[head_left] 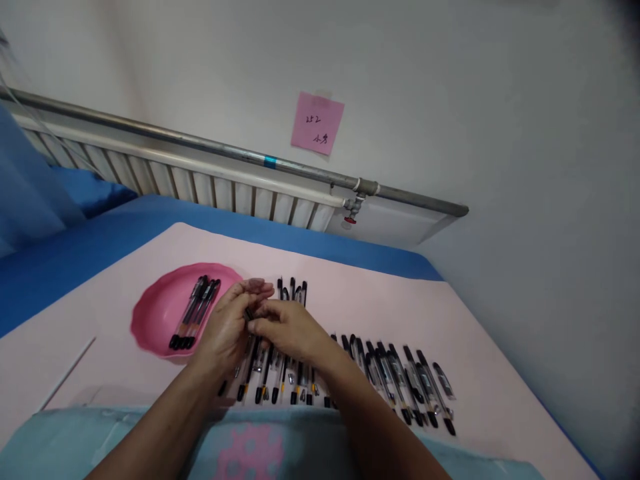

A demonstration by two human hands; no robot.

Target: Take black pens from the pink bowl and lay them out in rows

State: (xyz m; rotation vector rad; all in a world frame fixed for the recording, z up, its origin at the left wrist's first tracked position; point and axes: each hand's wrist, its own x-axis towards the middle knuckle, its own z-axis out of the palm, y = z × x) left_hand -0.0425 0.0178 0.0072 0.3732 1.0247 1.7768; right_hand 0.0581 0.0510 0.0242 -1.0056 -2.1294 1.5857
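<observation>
My left hand and my right hand meet over the pink tabletop, just right of the pink bowl. Between them a small black piece shows, mostly hidden by the fingers; its kind cannot be told. My right thumb and forefinger are pinched at it. The left palm faces up, its fingers curved and partly covered by the right hand. Beneath both hands lies a row of black and clear pen parts, with small metal and yellow pieces among them. Several black-capped pens lie inside the pink bowl.
Another row of pen parts extends to the right. A thin white stick lies at the left. Light-blue cloth covers the near edge. Behind the table are a radiator, a metal pipe and a pink note on the wall.
</observation>
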